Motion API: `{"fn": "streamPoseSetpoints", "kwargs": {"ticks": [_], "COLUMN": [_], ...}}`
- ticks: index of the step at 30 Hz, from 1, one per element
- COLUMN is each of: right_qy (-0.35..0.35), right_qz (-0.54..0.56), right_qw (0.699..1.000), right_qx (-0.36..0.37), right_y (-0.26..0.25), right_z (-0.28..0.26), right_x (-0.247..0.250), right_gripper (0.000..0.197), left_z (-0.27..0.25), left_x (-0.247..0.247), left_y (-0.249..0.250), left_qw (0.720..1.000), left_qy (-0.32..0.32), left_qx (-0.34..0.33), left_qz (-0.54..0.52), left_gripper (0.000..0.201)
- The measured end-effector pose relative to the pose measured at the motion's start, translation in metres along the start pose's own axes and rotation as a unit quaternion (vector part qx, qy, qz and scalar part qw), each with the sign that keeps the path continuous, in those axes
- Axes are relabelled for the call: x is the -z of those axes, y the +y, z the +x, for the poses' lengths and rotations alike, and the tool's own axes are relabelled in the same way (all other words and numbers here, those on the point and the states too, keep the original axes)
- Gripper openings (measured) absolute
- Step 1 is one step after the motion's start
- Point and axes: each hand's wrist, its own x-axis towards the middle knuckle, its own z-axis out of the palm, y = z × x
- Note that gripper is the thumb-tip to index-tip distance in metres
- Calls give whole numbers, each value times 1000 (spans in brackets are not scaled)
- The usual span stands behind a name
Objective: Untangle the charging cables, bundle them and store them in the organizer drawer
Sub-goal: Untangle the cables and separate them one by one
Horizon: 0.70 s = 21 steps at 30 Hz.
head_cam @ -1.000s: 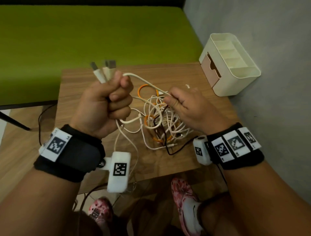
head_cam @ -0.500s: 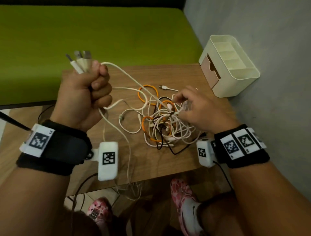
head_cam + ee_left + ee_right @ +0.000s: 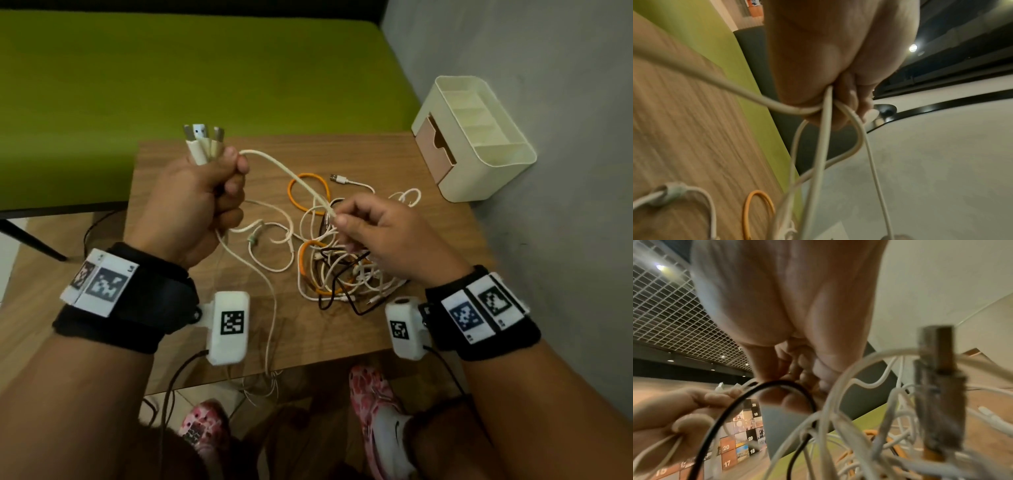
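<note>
A tangle of white, orange and black charging cables (image 3: 337, 267) lies on the wooden table (image 3: 428, 240). My left hand (image 3: 205, 202) is raised in a fist round several white cables (image 3: 824, 126), their USB plugs (image 3: 202, 137) sticking up above the knuckles. One white cable (image 3: 284, 171) runs from that fist down to my right hand (image 3: 373, 226), which pinches it at the small connector end just above the tangle. In the right wrist view, white and black cable loops (image 3: 818, 426) hang under the fingers. The cream organizer (image 3: 479, 144) with its tan drawer (image 3: 435, 147) stands at the table's far right corner.
A loose white cable with a USB plug (image 3: 339, 179) lies behind the tangle. A green bench (image 3: 171, 75) runs behind the table and a grey wall (image 3: 565, 137) is on the right. Some cable ends hang over the table's near edge (image 3: 267, 380).
My left hand came down and to the right with its held plugs. My right hand lifted out of the tangle and now pinches one cable's end, drawn taut between both hands.
</note>
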Motion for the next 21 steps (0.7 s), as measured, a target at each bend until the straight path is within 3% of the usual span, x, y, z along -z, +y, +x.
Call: {"fn": "streamPoseSetpoints", "kwargs": {"ticks": [2,5,7,9,12,16,19,21], "right_qy": [49,41,16,14,51,108,118,109], "right_qz": [-72,-229,-317,-349,-316,-206,-161,-133], "right_qw": [996,972,947,934,938,953,957,967], "right_qx": [16,35,41,70,136,194,208,186], "right_y": [2,5,7,9,5,-7,-11,-12], "right_z": [3,10,13,14,14,13,10,8], "right_x": [5,5,-2,-9,-15,-18,-17,-17], "right_gripper": [12,16,19,21,17,11,9,12], "left_z": [-1,-5,-8,-9,-10,-15,-11,-10], "left_x": [-1,-9,-14,-16,-21,-33,-34,-33], "left_y": [-4,-9,-11,-13,-24,-31,-28,-24], "left_qw": [989,921,907,896,883,861,866,854], "left_qy": [53,93,66,16,-32,-119,-108,-82], "left_qx": [-28,-89,-154,-234,-232,-193,-198,-218], "left_qz": [138,368,386,378,407,454,446,465], "left_gripper": [20,28,20,26,33,23,31,35]}}
